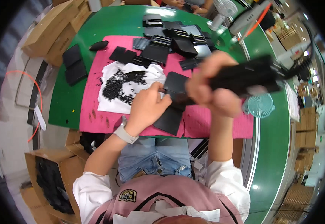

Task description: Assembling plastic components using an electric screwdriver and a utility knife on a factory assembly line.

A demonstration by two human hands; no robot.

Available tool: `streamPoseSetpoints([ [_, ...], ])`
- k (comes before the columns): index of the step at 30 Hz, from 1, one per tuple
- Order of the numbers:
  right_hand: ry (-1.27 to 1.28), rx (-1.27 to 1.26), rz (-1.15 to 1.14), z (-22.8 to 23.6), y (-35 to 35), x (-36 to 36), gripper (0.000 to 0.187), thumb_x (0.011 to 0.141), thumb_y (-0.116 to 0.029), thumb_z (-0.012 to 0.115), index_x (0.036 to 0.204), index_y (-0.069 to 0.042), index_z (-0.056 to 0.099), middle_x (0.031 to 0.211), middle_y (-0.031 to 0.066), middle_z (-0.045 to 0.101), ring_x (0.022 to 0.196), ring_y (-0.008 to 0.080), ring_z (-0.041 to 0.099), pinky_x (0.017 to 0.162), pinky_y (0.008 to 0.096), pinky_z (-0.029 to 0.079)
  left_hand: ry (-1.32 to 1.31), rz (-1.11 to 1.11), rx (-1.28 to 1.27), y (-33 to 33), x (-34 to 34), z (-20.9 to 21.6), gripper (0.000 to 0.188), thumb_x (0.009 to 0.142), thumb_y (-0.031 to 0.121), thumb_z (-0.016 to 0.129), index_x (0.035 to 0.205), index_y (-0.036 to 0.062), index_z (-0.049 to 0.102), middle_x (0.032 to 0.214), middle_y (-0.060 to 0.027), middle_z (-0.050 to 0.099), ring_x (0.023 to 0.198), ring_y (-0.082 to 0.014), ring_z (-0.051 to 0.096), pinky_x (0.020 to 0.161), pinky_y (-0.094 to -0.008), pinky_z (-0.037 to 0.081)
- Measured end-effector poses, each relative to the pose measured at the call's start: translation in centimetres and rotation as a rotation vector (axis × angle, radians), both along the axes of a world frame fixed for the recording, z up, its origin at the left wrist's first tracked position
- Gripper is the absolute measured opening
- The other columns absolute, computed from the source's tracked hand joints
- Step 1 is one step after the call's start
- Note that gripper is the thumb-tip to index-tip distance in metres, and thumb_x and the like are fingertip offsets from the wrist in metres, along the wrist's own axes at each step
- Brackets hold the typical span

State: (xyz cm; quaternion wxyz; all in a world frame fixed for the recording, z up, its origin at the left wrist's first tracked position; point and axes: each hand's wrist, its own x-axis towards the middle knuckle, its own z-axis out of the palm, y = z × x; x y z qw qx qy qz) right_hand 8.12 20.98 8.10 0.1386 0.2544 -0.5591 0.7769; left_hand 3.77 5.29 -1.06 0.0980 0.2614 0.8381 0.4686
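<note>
My right hand (216,87), smeared by motion, grips a thick black handheld tool that looks like an electric screwdriver (248,76), with a cord running off to the right. Its tip end points left, over a flat black two-panel part (169,120) on the pink mat (226,125). My left hand (147,106) lies at that part's left side, fingers bent and closed on its edge near the middle. Whether a small piece is between the fingertips, I cannot make out. Left of this hand, a white cloth (130,105) holds a heap of tiny black pieces (114,89), perhaps screws.
Stacked black panels and cases (157,50) crowd the mat's far side. Another black part (74,67) lies at left on the green table (59,108). A teal round fan guard (259,105) is at right. Cardboard boxes (59,168) stand at left. Another person's hands (177,3) show across the table.
</note>
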Motion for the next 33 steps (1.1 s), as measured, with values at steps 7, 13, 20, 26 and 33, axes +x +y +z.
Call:
streamPoseSetpoints([
  [7,-0.372,0.147,-0.558,-2.8,6.4,4.0,0.051,0.088,-0.012,0.062,0.132,0.003,0.041,0.092,0.0094,0.056,0.071,0.0167,0.056,0.062,0.0278,0.047,0.144,0.024,0.335,-0.2,-0.1,-1.7,0.034,0.080,0.030,0.069,0.091,0.0005,0.058,0.052,-0.0124,0.053,0.048,-0.0295,0.057,0.047,-0.0395,0.039],
  [13,-0.425,0.808,-0.730,-7.5,10.5,1.5,0.065,0.090,-0.022,0.064,0.140,0.006,0.034,0.123,0.0179,0.055,0.109,0.0275,0.056,0.096,0.0327,0.042,-0.194,-0.099,0.770,-5.9,3.1,-0.1,0.036,0.092,0.028,0.061,0.112,-0.0013,0.055,0.056,-0.0007,0.044,0.052,-0.0078,0.043,0.050,-0.0285,0.035],
  [20,0.087,1.530,-1.289,-6.8,2.5,3.4,0.071,0.075,-0.024,0.074,0.135,-0.002,0.043,0.137,0.0256,0.041,0.127,0.0433,0.040,0.105,0.0486,0.035,-0.860,-0.196,1.330,-6.9,5.9,-1.9,0.049,0.096,0.035,0.050,0.131,-0.0001,0.044,0.073,0.0002,0.050,0.058,-0.0080,0.045,0.049,-0.0210,0.036],
  [26,0.719,1.286,-0.481,-4.7,-6.6,7.6,0.044,0.073,-0.017,0.074,0.115,-0.023,0.064,0.131,0.0065,0.055,0.124,0.0266,0.052,0.109,0.0493,0.031,-1.182,-0.238,1.453,-6.6,7.9,-4.5,0.045,0.100,0.030,0.038,0.134,0.0014,0.043,0.102,-0.0136,0.059,0.086,-0.0212,0.061,0.073,-0.0304,0.053],
  [33,0.802,1.272,-0.504,-4.1,-6.7,7.1,0.037,0.073,-0.026,0.076,0.107,-0.014,0.070,0.125,0.0078,0.058,0.111,0.0279,0.060,0.094,0.0439,0.046,-1.007,-0.329,1.293,-5.4,7.4,-11.6,0.047,0.103,0.024,0.031,0.146,0.0050,0.028,0.145,-0.0122,0.038,0.130,-0.0219,0.043,0.105,-0.0324,0.041],
])
